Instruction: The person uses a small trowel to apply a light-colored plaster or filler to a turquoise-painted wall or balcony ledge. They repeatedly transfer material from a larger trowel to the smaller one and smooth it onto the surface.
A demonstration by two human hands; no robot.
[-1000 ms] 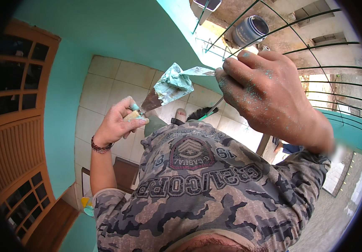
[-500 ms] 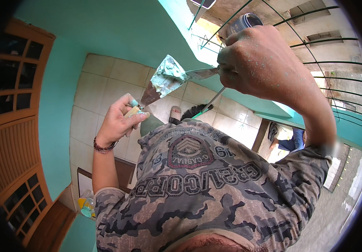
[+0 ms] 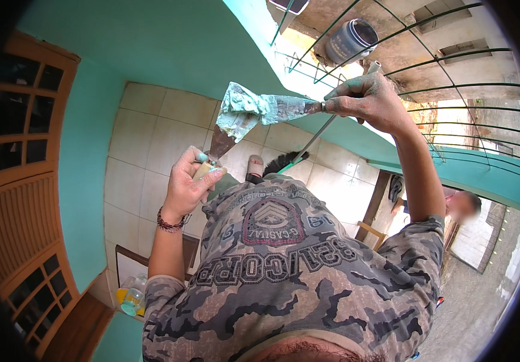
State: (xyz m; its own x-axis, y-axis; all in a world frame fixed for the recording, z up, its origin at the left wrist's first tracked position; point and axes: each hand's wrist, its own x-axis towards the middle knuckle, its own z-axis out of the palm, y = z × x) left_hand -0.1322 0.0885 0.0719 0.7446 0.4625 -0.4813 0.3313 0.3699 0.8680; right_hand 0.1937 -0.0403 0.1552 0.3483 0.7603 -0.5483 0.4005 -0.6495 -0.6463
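My left hand (image 3: 186,184) is closed around the pale handle of a broad putty knife (image 3: 220,145), its blade tilted up and away from me. Wet turquoise putty (image 3: 236,102) is heaped on that blade. With its fingers closed on the handle, my right hand (image 3: 373,102) holds a narrower putty knife (image 3: 299,107) nearly level, pointing left. Turquoise smears cover its blade, and its tip meets the putty on the broad knife. Turquoise flecks dot my left fingers; my right hand looks dusty.
A window opening with green metal bars (image 3: 422,27) lies at the upper right, a dark blue bucket (image 3: 351,41) beyond it. Turquoise wall (image 3: 151,42) runs along the far side. An orange wooden door (image 3: 15,205) stands left. A black broom (image 3: 281,161) rests on pale tiles; another person (image 3: 462,205) is at right.
My right hand has turned and dropped away from the bars, uncovering the bucket. Its knife now shows its smeared flat face. My left hand has shifted slightly right and nearer.
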